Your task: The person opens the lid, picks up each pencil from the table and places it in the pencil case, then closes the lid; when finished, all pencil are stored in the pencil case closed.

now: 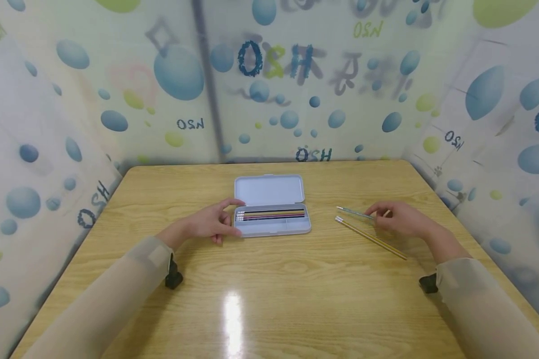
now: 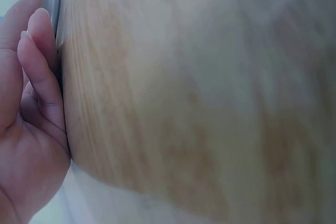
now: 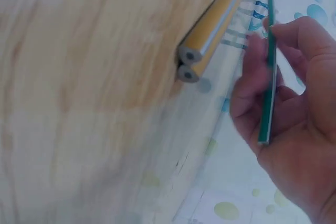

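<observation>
An open, pale pencil case (image 1: 276,228) lies on the table, its lid (image 1: 269,189) tipped back. Several pencils (image 1: 271,215) lie side by side in its upper part, white-ended to the left. My left hand (image 1: 208,222) grips the case's left end between index finger and thumb; the other fingers curl beside it. On the right, my right hand (image 1: 400,218) pinches a thin green pencil (image 3: 269,93) between thumb and fingers, its silvery tip pointing left in the head view. Two yellow pencils (image 1: 370,238) lie together on the table just below that hand.
The wooden table (image 1: 278,294) reaches to patterned curtains (image 1: 269,114) at the back and on both sides. A bright light reflection (image 1: 232,324) falls near the front. Dark wrist devices (image 1: 173,275) sit at both cuffs.
</observation>
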A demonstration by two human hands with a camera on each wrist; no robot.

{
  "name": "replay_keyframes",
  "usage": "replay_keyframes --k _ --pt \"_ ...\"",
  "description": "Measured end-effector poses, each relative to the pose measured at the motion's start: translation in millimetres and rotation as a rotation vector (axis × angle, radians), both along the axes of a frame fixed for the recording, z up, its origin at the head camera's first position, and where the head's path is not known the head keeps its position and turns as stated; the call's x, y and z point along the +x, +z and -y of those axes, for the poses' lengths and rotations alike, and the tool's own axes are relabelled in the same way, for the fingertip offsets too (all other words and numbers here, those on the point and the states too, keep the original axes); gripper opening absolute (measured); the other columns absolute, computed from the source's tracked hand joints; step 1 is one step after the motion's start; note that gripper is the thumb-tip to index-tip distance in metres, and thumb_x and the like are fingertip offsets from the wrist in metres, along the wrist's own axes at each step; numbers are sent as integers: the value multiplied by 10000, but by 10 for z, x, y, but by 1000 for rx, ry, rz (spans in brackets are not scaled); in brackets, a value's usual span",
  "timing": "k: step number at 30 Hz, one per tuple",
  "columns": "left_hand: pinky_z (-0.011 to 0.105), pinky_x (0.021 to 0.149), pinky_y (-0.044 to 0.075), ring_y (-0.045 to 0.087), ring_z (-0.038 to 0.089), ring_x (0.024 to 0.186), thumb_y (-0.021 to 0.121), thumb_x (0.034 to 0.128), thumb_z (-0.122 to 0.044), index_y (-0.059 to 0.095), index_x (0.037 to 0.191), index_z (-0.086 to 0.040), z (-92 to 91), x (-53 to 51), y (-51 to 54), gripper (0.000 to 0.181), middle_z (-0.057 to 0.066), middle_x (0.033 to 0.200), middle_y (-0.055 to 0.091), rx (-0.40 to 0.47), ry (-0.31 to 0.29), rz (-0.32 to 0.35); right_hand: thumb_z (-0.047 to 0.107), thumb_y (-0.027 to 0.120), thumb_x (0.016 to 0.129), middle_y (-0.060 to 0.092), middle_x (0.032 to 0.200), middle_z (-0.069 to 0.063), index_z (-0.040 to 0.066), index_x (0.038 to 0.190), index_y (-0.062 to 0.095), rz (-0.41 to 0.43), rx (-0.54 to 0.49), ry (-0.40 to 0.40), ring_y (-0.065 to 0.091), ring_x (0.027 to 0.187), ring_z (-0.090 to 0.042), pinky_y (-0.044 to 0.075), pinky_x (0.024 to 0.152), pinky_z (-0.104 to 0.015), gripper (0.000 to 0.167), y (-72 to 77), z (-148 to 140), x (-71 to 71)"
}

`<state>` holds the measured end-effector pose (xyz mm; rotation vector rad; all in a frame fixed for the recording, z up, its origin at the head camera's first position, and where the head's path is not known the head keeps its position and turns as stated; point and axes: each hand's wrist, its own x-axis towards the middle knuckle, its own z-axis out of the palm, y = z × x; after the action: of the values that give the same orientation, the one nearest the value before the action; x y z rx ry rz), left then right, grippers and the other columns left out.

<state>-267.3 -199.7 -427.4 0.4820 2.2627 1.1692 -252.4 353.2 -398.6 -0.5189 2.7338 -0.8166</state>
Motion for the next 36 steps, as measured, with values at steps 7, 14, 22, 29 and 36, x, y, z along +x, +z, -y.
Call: replay_keyframes --k 7,14,22,29,36 --pt "256 562 543 624 166 557 882 966 -317 306 1686 -272 -13 22 18 924 42 859 596 3 7 2 240 653 1126 680 1119 -73 181 1404 740 -37 -41 9 580 763 -129 511 685 -294 298 44 70 -12" --pt "260 562 546 613 166 551 884 965 -305 306 1688 -259 -5 17 1 927 41 848 589 11 5 3 313 681 1113 721 1160 -54 200 1379 765 -73 -26 31 606 860 -146 512 739 -311 301 102 299 -57" --pt "255 561 542 622 165 554 884 965 -317 313 1682 -268 -12 21 16 918 36 850 590 0 7 -1 346 669 1118 734 1183 -38 229 1396 760 -57 -17 61 605 933 -189 517 795 -351 315 117 613 -181" --pt "251 551 532 630 165 547 879 969 -310 314 1676 -267 -13 14 15 906 40 848 603 -4 3 0 312 680 1113 745 1189 -14 232 1382 773 -65 -33 122 609 990 -198 515 860 -378 295 115 938 -282" --pt "255 555 538 636 164 555 880 968 -317 312 1681 -279 -13 14 16 913 39 856 601 -5 7 -3 265 683 1109 742 1240 -22 245 1378 776 -36 -48 151 589 980 -227 516 857 -380 285 132 1277 -340"
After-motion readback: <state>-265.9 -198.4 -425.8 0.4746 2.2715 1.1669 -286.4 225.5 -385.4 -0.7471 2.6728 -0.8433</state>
